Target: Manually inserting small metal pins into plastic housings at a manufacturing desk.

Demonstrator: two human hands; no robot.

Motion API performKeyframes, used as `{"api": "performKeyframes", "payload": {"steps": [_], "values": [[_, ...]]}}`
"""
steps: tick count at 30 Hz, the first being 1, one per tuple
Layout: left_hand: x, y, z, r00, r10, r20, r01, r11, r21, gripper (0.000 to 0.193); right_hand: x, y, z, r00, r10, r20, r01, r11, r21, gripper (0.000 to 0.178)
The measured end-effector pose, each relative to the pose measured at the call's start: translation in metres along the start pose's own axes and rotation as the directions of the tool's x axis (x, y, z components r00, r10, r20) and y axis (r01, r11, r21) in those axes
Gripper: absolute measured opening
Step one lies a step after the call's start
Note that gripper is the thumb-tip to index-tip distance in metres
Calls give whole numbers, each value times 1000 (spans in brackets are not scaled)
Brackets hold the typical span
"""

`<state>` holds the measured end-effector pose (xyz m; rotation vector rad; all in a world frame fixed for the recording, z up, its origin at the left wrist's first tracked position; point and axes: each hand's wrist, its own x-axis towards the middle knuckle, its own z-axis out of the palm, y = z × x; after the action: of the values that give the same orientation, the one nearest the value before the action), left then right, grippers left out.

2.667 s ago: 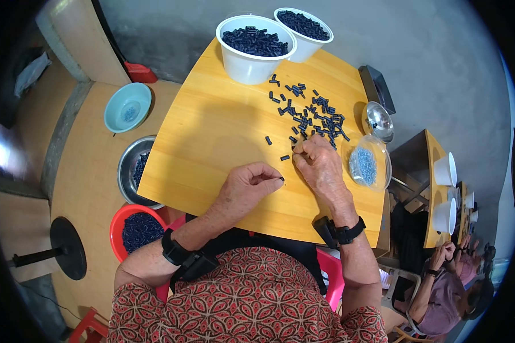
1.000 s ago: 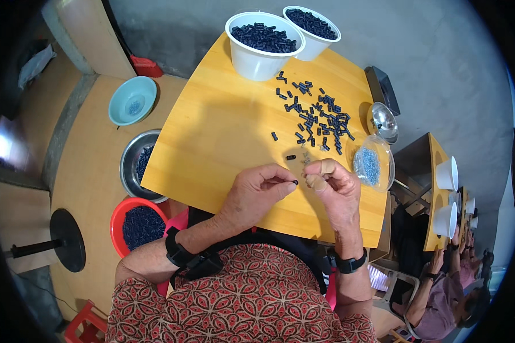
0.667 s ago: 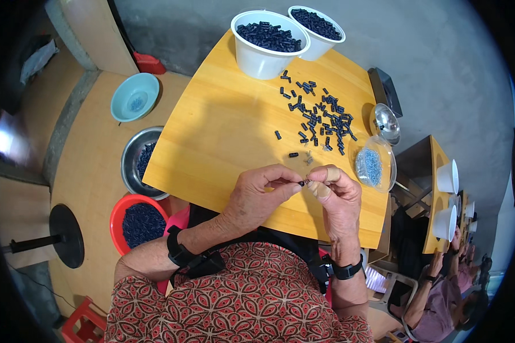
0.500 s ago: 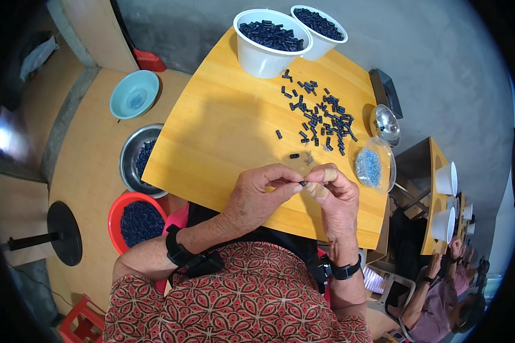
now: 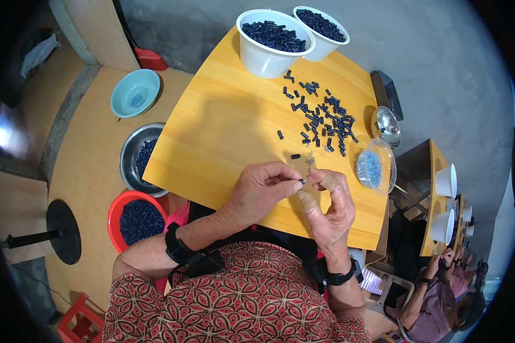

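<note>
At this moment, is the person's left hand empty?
No, the left hand pinches a small black part between thumb and finger.

We see a honey-yellow table [image 5: 212, 137] with faint wood grain, blue-black pieces [image 5: 342, 127], pale-blue bits [image 5: 370, 168], white tubs [image 5: 269, 60], a turquoise basin [image 5: 127, 107], a bright red basin [image 5: 114, 220] and a grey wall [image 5: 440, 86]; our shirt [image 5: 240, 297] repeats red petals edged in black and cream, our wristbands [image 5: 177, 247] plain black.
</note>
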<state>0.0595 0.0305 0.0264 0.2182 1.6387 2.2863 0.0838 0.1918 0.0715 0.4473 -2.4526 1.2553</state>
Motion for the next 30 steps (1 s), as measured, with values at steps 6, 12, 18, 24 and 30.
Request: {"api": "performKeyframes", "payload": {"steps": [6, 12, 18, 24, 30], "values": [[1, 2, -2, 998, -56, 15, 57, 992, -117, 12, 3, 8, -1, 979, -200, 31, 202, 965, -170, 29], [-1, 5, -3, 982, -190, 17, 190, 968, -165, 14, 4, 11, 1, 918, -380, 115, 395, 848, -354, 27], [1, 2, -2, 972, -233, 30, 235, 957, -173, 15, 2, 19, -1, 914, -387, 121, 405, 857, -319, 26], [2, 8, -5, 960, -271, 73, 281, 938, -203, 15, 2, 20, 0, 936, -341, 90, 352, 902, -250, 26], [4, 6, -10, 951, -284, 122, 300, 942, -149, 12, 2, 19, 1, 948, -300, 107, 318, 914, -252, 29]]}}
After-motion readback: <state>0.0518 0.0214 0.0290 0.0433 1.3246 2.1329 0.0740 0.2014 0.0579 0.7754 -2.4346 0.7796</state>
